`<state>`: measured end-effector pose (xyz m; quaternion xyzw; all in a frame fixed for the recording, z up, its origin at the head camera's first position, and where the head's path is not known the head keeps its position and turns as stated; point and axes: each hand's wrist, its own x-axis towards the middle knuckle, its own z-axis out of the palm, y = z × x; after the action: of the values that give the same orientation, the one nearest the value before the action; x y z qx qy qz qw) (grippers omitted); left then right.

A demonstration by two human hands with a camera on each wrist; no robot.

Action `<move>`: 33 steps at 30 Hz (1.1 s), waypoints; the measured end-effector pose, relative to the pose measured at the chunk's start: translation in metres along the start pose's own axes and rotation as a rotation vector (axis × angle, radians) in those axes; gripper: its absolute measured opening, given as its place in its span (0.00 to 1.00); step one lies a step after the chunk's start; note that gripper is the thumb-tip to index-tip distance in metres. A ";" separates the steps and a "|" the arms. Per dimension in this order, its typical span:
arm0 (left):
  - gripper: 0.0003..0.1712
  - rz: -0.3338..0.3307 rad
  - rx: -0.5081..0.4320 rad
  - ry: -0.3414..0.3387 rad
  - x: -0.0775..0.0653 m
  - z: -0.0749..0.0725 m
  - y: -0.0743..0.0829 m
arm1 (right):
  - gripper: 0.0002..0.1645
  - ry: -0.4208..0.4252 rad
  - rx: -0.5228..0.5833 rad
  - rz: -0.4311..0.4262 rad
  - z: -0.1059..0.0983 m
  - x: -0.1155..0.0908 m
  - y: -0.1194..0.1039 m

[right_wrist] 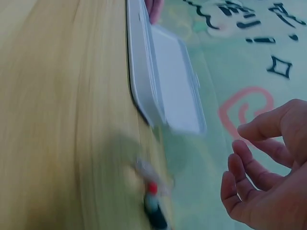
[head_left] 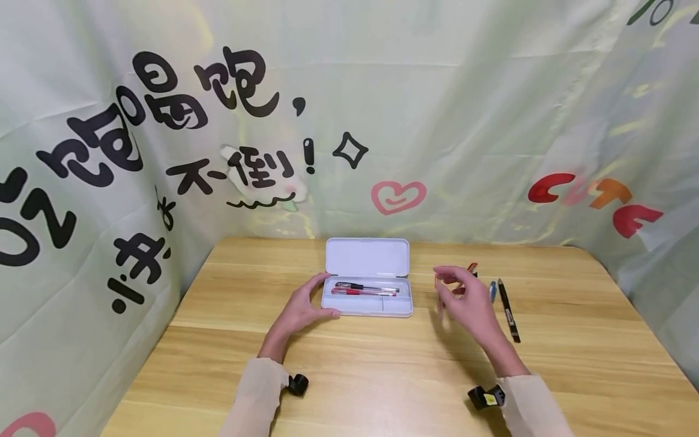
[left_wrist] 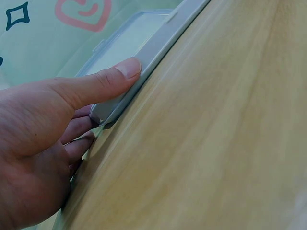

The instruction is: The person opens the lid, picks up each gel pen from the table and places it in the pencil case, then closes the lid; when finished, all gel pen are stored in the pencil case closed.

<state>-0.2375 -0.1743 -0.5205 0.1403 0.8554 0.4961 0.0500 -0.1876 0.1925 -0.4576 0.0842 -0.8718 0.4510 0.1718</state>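
A white pencil case (head_left: 368,297) lies on the table with its lid (head_left: 368,257) raised at the back. Inside it are a black-capped pen (head_left: 349,285) and a red-capped pen (head_left: 346,292), side by side. My left hand (head_left: 299,308) holds the left end of the case, the thumb (left_wrist: 127,69) against its front wall and fingers round the back corner. My right hand (head_left: 469,303) hovers to the right of the case with fingers loosely bent. In the right wrist view, nothing shows between its thumb and fingertips. A blurred pen (right_wrist: 156,211) with a red part lies below it.
To the right of my right hand lie a black pen (head_left: 509,311) and a blue item (head_left: 493,291), partly covered by the hand. A red-tipped item (head_left: 472,267) shows behind the hand. A printed cloth (head_left: 464,121) hangs behind and beside the wooden table (head_left: 382,376).
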 end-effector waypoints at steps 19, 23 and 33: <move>0.57 -0.031 -0.015 -0.002 -0.003 -0.001 0.001 | 0.24 0.048 -0.259 0.253 -0.067 -0.015 0.070; 0.57 -0.043 -0.015 -0.007 -0.004 -0.002 0.000 | 0.26 -0.033 -0.283 0.285 -0.072 -0.018 0.082; 0.57 -0.039 0.003 -0.012 -0.001 -0.002 0.001 | 0.14 -0.042 -0.347 0.343 -0.081 -0.018 0.087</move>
<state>-0.2366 -0.1757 -0.5192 0.1264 0.8585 0.4928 0.0647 -0.1792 0.3090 -0.4872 -0.0867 -0.9411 0.3152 0.0865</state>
